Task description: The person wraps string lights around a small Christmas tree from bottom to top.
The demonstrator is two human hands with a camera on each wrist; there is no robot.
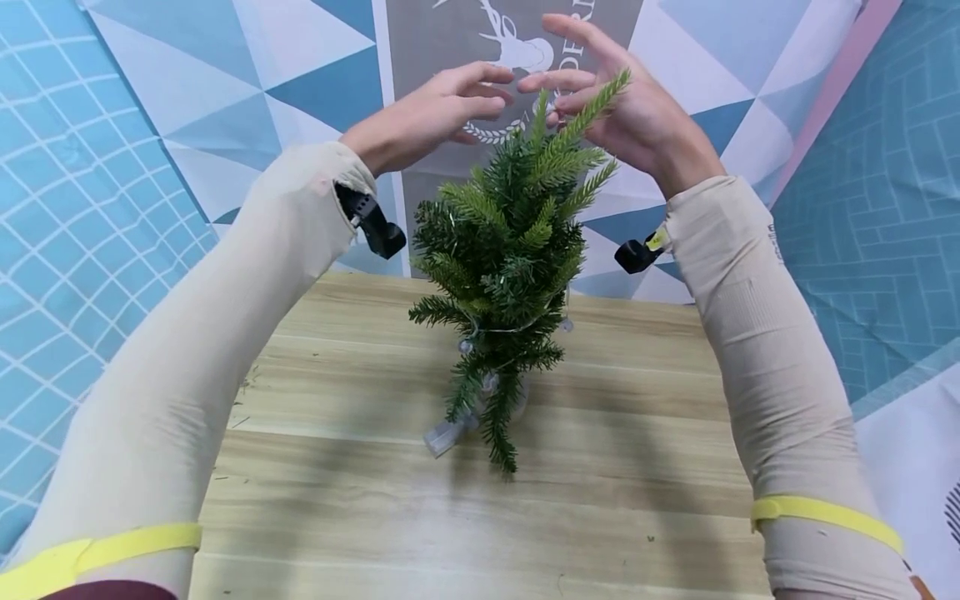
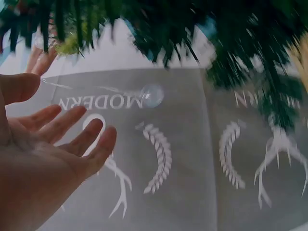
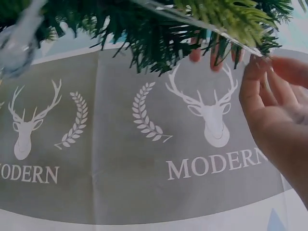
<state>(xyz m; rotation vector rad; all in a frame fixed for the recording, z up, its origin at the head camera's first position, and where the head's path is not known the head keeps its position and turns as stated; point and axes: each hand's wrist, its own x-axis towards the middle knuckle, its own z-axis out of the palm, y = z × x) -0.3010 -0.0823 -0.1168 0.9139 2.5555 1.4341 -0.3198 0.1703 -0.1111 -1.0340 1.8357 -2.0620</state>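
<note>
A small artificial Christmas tree [image 1: 517,242] stands upright on the wooden table, dark green with lighter tips at the top. A clear string of lights [image 1: 517,330] winds around its lower branches. My left hand [image 1: 435,112] hovers behind the treetop on the left, fingers extended and holding nothing. On the right, my right hand [image 1: 637,117] is at the upper branches. In the right wrist view its thumb and fingertips pinch the clear light wire [image 3: 221,32] beside a branch tip. A clear bulb [image 2: 153,95] dangles below the branches in the left wrist view.
A clear plastic piece [image 1: 444,437] lies at the tree's base on the table [image 1: 360,517]. Loose needles [image 1: 243,400] are scattered on the left. Behind the table hangs a patterned cloth [image 1: 315,50] with a deer print. Blue cloths flank both sides.
</note>
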